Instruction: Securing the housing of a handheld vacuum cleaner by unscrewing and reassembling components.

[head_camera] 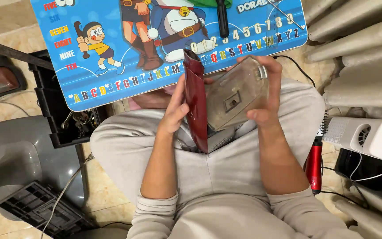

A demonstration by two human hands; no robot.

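Left hand [175, 113] fingers wrapped on dark red appliance body [196, 106], held upright over lap. Right hand [261, 90] fingers clamped around clear dusty plastic cover [233, 95], touching red body's right side. Blue cartoon alphabet board [155, 44] just above hands. Black toolbox [63, 106] at left, red hairbrush [315, 163] on floor at right

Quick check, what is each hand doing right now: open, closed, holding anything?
Left hand: closed on the dark red casing.
Right hand: closed on the clear dusty plastic container.
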